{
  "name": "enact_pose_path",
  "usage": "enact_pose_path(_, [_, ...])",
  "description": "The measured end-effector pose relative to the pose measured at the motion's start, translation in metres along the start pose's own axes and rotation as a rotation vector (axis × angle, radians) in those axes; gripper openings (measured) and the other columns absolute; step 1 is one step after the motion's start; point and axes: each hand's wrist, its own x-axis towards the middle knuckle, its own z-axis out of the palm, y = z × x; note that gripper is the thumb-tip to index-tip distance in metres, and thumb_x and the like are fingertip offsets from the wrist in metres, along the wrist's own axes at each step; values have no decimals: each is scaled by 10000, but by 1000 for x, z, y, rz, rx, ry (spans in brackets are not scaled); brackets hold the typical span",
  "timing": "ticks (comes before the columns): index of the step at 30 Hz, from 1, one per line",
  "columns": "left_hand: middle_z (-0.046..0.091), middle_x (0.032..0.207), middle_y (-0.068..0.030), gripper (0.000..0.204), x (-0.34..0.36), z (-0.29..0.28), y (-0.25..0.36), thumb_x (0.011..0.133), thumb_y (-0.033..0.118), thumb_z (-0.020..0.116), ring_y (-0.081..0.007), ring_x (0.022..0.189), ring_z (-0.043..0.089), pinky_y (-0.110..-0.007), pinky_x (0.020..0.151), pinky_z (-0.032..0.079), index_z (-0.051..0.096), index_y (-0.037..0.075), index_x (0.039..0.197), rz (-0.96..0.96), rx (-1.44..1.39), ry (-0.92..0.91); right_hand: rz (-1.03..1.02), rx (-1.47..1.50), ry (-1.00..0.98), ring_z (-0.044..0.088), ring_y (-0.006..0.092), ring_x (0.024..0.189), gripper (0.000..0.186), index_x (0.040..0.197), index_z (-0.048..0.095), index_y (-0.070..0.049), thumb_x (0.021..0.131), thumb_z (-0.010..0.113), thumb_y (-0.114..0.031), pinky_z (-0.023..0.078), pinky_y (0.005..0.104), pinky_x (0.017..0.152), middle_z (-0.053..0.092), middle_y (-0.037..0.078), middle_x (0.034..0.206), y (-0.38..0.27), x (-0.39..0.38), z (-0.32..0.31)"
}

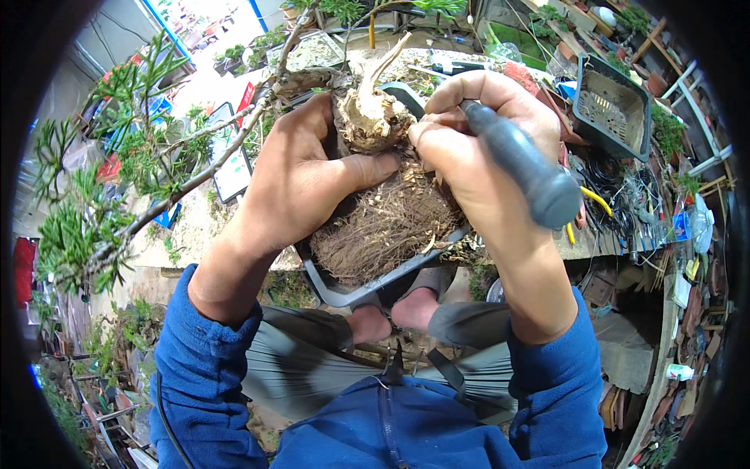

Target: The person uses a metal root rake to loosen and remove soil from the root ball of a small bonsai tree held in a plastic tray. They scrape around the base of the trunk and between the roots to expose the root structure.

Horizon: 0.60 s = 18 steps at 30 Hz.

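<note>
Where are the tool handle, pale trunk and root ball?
Tool handle (514,156), head view: middle of its grip.
Pale trunk (375,123), head view: rough bare wood.
Root ball (383,229), head view: tangled roots.

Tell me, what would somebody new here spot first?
Probably the chunky dark tool handle in the right hand, right of the middle. Next, perhaps, the gnarled pale trunk at the upper middle, gripped by the left hand, above a brown root mass in a dark tray. Green foliage fans out on the left.

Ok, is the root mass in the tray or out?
In, it seems: the tray rim curves around the near side of the root mass.
</note>
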Motion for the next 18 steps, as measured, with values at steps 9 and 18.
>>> enact_pose_path(9, [766,1114,-114,483,0,-3,-1,829,120,845,-142,1001,692,-318,943,548,654,-70,1230,-23,35,20,116,528,163,722,175,737,212,1082,685,31,897,772,-22,553,263,663,754,134,886,5,29,-40])
enact_pose_path(18, [740,1192,-133,511,-3,-2,8,844,82,837,-164,1065,683,-335,986,537,620,-96,1271,-73,-45,23,199,653,244,620,108,560,282,1215,642,55,1026,680,-151,483,236,518,701,79,742,9,-35,-47])
